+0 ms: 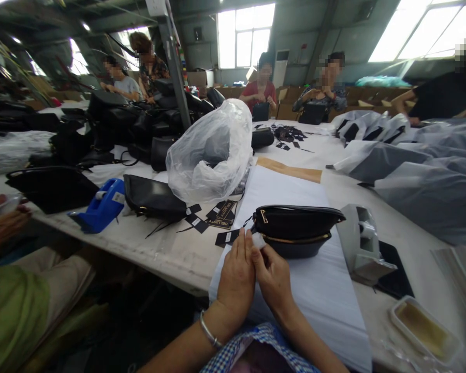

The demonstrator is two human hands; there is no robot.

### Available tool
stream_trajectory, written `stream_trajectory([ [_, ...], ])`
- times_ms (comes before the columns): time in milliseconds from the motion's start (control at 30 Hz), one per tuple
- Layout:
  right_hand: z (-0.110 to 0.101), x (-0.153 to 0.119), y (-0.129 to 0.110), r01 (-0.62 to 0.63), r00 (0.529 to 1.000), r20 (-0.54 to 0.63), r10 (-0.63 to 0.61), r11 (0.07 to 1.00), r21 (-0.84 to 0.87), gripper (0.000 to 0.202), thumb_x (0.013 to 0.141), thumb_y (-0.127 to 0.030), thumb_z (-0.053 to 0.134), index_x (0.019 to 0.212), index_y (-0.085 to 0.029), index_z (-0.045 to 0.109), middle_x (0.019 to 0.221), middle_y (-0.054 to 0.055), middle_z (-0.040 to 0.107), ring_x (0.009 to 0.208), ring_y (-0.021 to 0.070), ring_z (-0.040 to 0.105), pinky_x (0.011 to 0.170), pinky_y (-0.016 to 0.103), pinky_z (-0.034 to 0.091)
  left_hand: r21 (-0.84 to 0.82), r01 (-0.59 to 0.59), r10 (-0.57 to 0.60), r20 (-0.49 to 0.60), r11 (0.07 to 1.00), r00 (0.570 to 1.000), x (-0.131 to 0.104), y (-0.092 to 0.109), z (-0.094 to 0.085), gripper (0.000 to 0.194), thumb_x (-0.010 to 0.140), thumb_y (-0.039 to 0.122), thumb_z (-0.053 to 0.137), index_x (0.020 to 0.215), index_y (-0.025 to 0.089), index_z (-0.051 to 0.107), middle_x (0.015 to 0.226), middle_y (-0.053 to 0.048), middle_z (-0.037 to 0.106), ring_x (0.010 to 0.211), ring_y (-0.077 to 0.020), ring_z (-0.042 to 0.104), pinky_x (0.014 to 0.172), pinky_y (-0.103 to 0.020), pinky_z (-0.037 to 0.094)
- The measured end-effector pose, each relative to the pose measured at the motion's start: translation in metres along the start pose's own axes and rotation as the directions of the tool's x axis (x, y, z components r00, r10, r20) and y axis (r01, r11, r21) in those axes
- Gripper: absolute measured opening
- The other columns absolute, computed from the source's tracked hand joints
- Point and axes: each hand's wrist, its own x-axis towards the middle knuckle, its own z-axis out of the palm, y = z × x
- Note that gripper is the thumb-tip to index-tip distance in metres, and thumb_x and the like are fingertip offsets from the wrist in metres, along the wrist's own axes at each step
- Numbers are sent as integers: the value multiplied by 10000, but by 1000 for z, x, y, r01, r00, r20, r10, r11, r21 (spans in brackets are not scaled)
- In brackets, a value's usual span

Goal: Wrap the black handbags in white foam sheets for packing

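My left hand (237, 272) and my right hand (275, 277) are pressed together at the front of the table. A small wad of white paper (258, 240) pokes out between their fingers, held by both; the rest of it is hidden by the hands. Just beyond lies a black handbag (299, 223) with gold zips, resting on a stack of white paper sheets (295, 194). A black hang tag (227, 237) on a cord lies left of the bag, close to my left fingertips.
Left of my hands are loose black tags (221, 215), another black bag (153, 197) and a blue tape dispenser (103, 204). A clear plastic bag (213, 150) stands behind. To the right are a grey tape dispenser (367, 246) and a plastic tub (425, 329). Co-workers sit around the table.
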Motion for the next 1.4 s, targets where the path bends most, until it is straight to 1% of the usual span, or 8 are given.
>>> stream_trajectory([
  [200, -8, 5, 3, -54, 998, 21, 53, 998, 45, 401, 921, -541, 533, 728, -207, 641, 595, 7, 613, 564, 177, 547, 574, 269, 408, -494, 108, -44, 139, 863, 989, -3, -11, -13, 717, 862, 45, 461, 1543, 153, 263, 1570, -168, 331, 1442, -294, 339, 1157, -513, 365],
  [300, -15, 7, 5, -64, 995, 86, 59, 997, 49, 425, 939, -525, 523, 663, -208, 591, 525, -15, 563, 503, 146, 518, 537, 250, 381, -799, 384, -85, 391, 463, 916, 7, -26, -36, 646, 876, 241, 589, 1493, 201, 401, 1530, -115, 428, 1415, -296, 394, 1164, -474, 348],
  [433, -19, 7, 3, -54, 995, 82, 52, 998, 27, 456, 949, -509, 516, 610, -207, 558, 488, -23, 534, 479, 132, 495, 518, 243, 362, -751, 658, -97, 651, 60, 753, 23, -34, -51, 467, 923, 473, 551, 1262, 164, 643, 1181, -121, 712, 1077, -258, 662, 936, -363, 515],
  [833, -28, 5, 1, -112, 981, 166, 104, 993, 40, 454, 951, -490, 508, 612, -195, 576, 490, -42, 514, 424, 105, 477, 445, 220, 352, -714, 670, -164, 649, 203, 742, 14, -21, -27, 384, 860, 526, 617, 860, 147, 679, 675, -11, 618, 576, -116, 509, 535, -212, 376],
  [1000, -107, 5, -5, 98, 992, -54, -117, 957, -274, 285, 958, -412, 531, 978, -218, 739, 786, 26, 712, 646, 157, 649, 691, 267, 512, -655, 706, -199, 679, 271, 707, 14, -25, -20, 431, 820, 590, 624, 857, 167, 700, 638, 2, 595, 561, -123, 472, 545, -227, 370],
  [1133, -207, 12, 22, -79, 842, -456, -290, 769, -634, 335, 908, -437, 571, 1116, -217, 715, 1190, 100, 683, 1148, 272, 602, 1048, 416, 416, -625, 735, -198, 711, 263, 675, 14, -27, -17, 485, 776, 644, 634, 848, 170, 704, 571, 14, 553, 537, -133, 463, 531, -238, 360],
  [1267, -259, 24, 68, -339, 806, -592, 5, 824, -455, 342, 792, -514, 667, 885, -205, 781, 1441, 119, 517, 1371, 343, 402, 1166, 483, 244, -622, 736, -219, 705, 268, 675, 15, -26, -18, 495, 763, 654, 636, 843, 172, 712, 562, 7, 563, 535, -144, 468, 542, -249, 373],
  [1400, -254, 34, 93, -377, 778, -560, 284, 924, -55, 345, 715, -534, 729, 802, -208, 798, 1393, 123, 570, 1334, 331, 463, 1148, 457, 282, -627, 719, -204, 694, 300, 690, 17, -26, -20, 500, 754, 662, 638, 827, 175, 717, 591, -3, 592, 554, -146, 486, 572, -252, 394],
])
